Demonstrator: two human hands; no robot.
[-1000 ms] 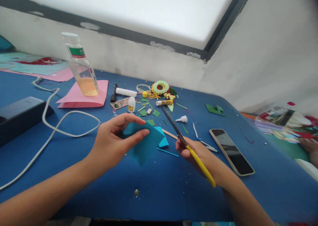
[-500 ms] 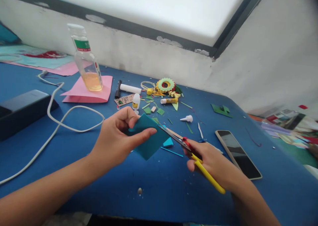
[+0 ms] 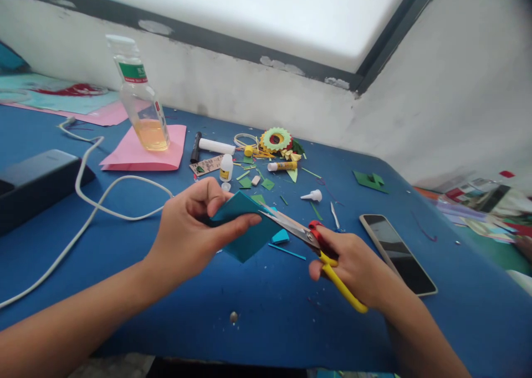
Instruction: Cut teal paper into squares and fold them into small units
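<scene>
My left hand (image 3: 193, 236) pinches a folded teal paper sheet (image 3: 248, 234) between thumb and fingers, just above the blue table (image 3: 270, 311). My right hand (image 3: 357, 267) grips yellow-handled scissors (image 3: 316, 245); their blades point left and touch the right edge of the teal sheet. A small light-blue paper piece (image 3: 281, 236) and a thin blue strip (image 3: 286, 251) lie under the blades.
A phone (image 3: 397, 253) lies right of my right hand. Behind are a glue stick (image 3: 282, 166), a small white bottle (image 3: 226, 168), a paper flower (image 3: 275, 140), green scraps, a marker (image 3: 210, 145), a bottle of yellow liquid (image 3: 141, 101) on pink paper, a white cable (image 3: 95, 200) and a black box (image 3: 37, 178).
The scissors swung from pointing away toward the back of the table to pointing left, and their blades reached the teal sheet. My left hand lifted the sheet slightly.
</scene>
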